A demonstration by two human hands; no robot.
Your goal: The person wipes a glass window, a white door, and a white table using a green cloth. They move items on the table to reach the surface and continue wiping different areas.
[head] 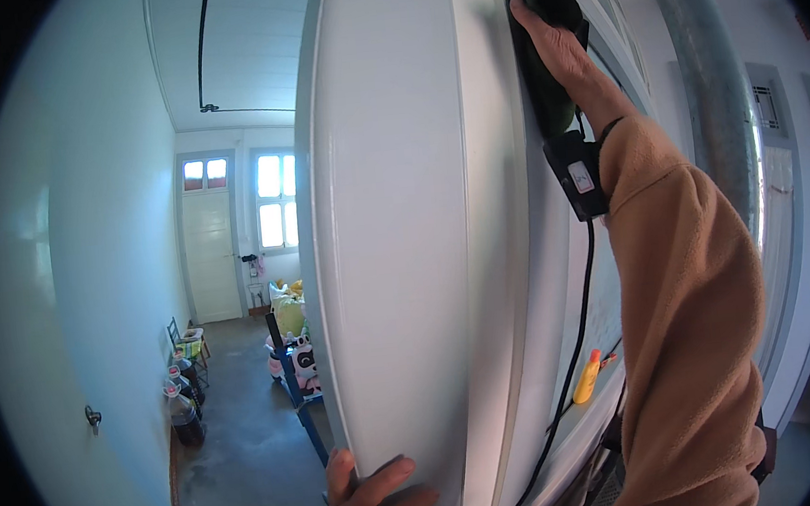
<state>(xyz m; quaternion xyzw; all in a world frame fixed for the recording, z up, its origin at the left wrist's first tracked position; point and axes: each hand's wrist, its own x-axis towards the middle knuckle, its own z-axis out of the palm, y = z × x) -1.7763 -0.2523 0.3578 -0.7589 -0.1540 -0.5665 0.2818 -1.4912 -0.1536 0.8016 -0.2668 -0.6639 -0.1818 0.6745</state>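
Observation:
High on the right, my right hand (554, 45) grips a dark, corded handheld power tool (552, 95). The tool's long flat side lies along the white frame, and its exact kind cannot be told. Below it, by my cuff, is a black box (577, 176) with a small label, and a black cord (583, 310) runs down from there. My left hand (376, 498) is at the bottom, fingers apart, at the near edge of a white door-frame panel (395, 218). Its fingertips rest on or just over the panel's face; no object shows in it.
A pale door (31, 358) with a keyed lock (93, 419) stands at left. Beyond lie large dark-filled bottles (187, 417), a chair (189, 344) and a blue metal frame (304, 421). A yellow bottle (587, 378) sits on the sill at right, near a metal pipe (711, 81).

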